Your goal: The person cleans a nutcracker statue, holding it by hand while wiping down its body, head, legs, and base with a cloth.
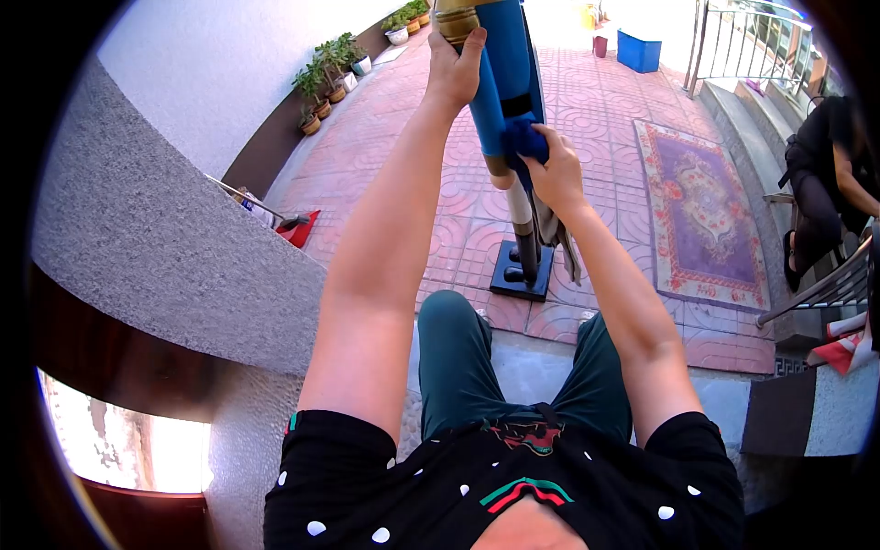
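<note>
A tall blue-and-gold statue-like object [501, 82] stands in front of me, its narrow lower part reaching down to a square black base [521, 271] on the paving. My left hand [456, 71] is wrapped round its gold-banded upper part, thumb on the near side. Lower down, my right hand [553, 171] is closed on a dark blue, bunched, soft-looking piece [524, 139] pressed against the object's side. A grey cloth-like strip [562, 240] hangs below that hand. The top of the object runs out of view.
Potted plants [332, 69] line the left wall. A red dustpan [299, 229] lies near the curved grey wall [174, 206]. To the right are a patterned rug [704, 211], steps [747, 124], a metal railing [816, 280] and a seated person [820, 174]. A blue bin [639, 51] stands farther back.
</note>
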Motion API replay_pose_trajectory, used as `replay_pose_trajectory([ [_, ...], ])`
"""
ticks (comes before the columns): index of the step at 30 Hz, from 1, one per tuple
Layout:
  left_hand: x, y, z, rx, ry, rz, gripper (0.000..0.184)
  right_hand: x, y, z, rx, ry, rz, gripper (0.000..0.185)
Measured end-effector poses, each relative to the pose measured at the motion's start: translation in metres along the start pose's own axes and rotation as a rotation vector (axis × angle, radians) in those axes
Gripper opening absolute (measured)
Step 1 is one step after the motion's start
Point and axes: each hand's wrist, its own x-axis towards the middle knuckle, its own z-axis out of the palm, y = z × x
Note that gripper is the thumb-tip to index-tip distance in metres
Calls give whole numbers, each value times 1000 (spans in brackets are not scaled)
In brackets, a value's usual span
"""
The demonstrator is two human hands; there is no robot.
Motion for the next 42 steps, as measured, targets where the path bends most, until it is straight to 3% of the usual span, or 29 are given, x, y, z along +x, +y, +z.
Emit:
replay_pose_trajectory([
  [2, -6, 13, -5, -26, -40, -57, 67, 23, -35, -9, 276, 338, -77, 47],
  [4, -7, 28, -11, -43, -82, -111, 67, 54, -64, -8, 380, 469, -144, 48],
  [7, -10, 47, -23, -271, -194, -452, 70, 67, -93, 8, 232, 426, -140, 53],
  [12, -11, 34, -35, -266, -174, -423, 73, 18, -80, 33, 40, 258, -5, 61],
  [14, -13, 32, -38, -195, -151, -315, 73, -6, -65, 45, -30, 134, 113, 63],
  [17, -18, 38, -38, -151, -138, -302, 71, -20, -44, 47, -110, 64, 77, 59],
  [22, -18, 38, -22, -88, -107, -240, 71, 26, -56, 4, 110, 173, 23, 48],
  [24, -19, 41, -17, -72, -103, -234, 70, 52, -67, 0, 487, 367, 71, 43],
  [28, -17, 37, -11, -98, -73, -237, 68, 60, -63, 24, 422, 475, 106, 37],
  [30, -18, 31, -14, -124, -45, -216, 64, 40, -50, 37, 486, 345, 248, 31],
  [32, -19, 33, -21, -116, -40, -220, 63, 18, -33, 48, 530, 281, 376, 38],
  [36, -24, 38, -27, -114, -50, -193, 61, 27, -45, 28, 503, 151, 344, 39],
  [42, -21, 19, -13, -124, -26, -117, 64, 53, -83, 22, 426, 464, 208, 34],
])
